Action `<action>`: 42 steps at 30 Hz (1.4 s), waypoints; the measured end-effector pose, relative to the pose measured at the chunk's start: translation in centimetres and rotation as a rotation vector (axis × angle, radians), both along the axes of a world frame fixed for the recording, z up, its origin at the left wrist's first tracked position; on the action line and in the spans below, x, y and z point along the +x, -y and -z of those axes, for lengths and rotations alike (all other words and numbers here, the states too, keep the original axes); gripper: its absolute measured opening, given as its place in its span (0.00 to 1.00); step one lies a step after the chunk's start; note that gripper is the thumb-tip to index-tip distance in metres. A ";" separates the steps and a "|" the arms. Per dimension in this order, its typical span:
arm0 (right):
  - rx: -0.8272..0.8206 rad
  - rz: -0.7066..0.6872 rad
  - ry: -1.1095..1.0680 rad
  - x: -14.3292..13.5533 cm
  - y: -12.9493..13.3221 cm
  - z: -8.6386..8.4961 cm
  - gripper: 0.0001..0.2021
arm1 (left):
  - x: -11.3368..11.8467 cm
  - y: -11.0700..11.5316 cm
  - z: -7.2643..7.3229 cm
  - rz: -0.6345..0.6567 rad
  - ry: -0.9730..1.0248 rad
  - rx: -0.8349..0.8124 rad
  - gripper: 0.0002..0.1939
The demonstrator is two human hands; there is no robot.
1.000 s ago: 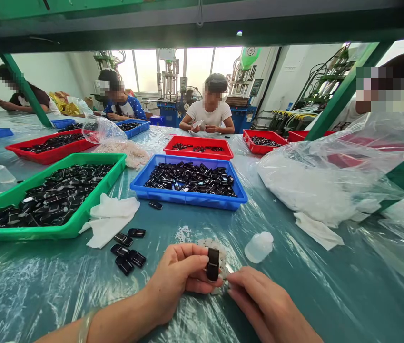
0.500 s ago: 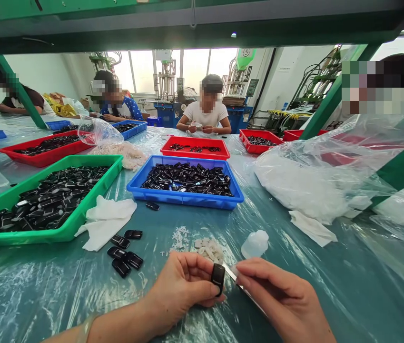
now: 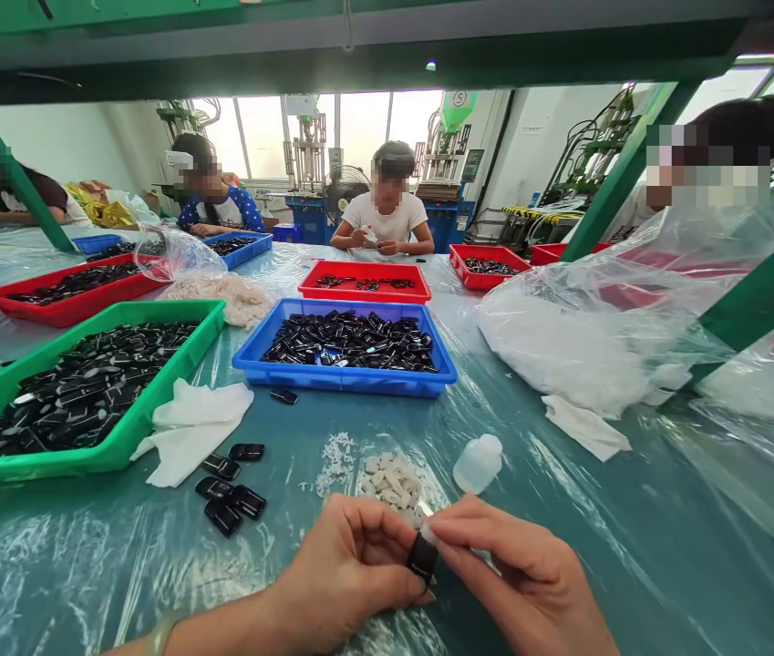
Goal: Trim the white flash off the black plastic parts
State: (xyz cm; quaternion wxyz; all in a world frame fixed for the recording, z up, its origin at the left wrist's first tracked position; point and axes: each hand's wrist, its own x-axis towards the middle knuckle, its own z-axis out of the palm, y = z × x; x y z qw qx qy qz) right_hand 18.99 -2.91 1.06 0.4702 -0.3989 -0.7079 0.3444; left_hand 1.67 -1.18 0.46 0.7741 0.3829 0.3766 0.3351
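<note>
The black part (image 3: 422,560), at the dial's centre, is gripped between thumb and fingers of the left hand (image 3: 359,574) at 9 o'clock; the right hand (image 3: 520,565), at 3, pinches a small pale piece (image 3: 428,533) against it. On the plastic-covered green tabletop (image 3: 584,528) lie a pale heap (image 3: 392,480) at 11, a bottle (image 3: 478,466) at 1, and, farther off, a blue tray (image 3: 338,379) at 11. At 12, a co-worker (image 3: 387,215) sits before bright windows (image 3: 364,128).

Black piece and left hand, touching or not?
Touching. The head view shows the left hand gripping the black piece, its thumb pressed against the piece with no gap.
</note>
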 end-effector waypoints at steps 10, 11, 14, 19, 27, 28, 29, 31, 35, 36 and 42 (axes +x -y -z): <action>0.101 -0.069 0.113 0.1 0.0 0.1 0.15 | -0.1 0.1 0.6 -0.011 -0.041 0.046 0.09; 0.123 -0.062 0.122 0.1 0.0 0.1 0.15 | -0.1 0.1 0.6 -0.016 -0.050 0.048 0.09; 0.189 -0.051 0.140 0.1 -0.1 0.3 0.16 | -0.1 0.2 0.5 -0.030 -0.073 0.040 0.09; 0.178 -0.063 0.196 0.2 -0.2 0.4 0.14 | 0.0 0.2 0.1 -0.022 -0.124 0.061 0.07; 0.107 -0.096 0.183 0.2 -0.1 0.0 0.13 | -0.2 0.2 -0.3 -0.020 -0.205 0.079 0.05; 0.108 -0.098 0.178 0.2 -0.2 0.0 0.14 | -0.2 0.2 -0.3 -0.021 -0.204 0.075 0.05; 0.101 -0.101 0.179 0.2 -0.1 -0.1 0.14 | -0.2 0.2 -0.3 -0.018 -0.202 0.074 0.05; 0.079 -0.103 0.189 0.2 -0.1 -0.1 0.14 | -0.2 0.2 -0.3 -0.009 -0.199 0.080 0.05; 0.088 -0.109 0.203 0.1 -0.1 -0.1 0.13 | -0.2 0.3 -0.3 0.000 -0.225 0.092 0.05; 0.098 -0.112 0.206 0.1 -0.1 -0.1 0.13 | -0.2 0.3 -0.3 0.003 -0.229 0.092 0.05; 0.071 -0.120 0.256 0.1 -0.3 -0.1 0.12 | -0.3 0.3 -0.2 0.030 -0.242 0.112 0.05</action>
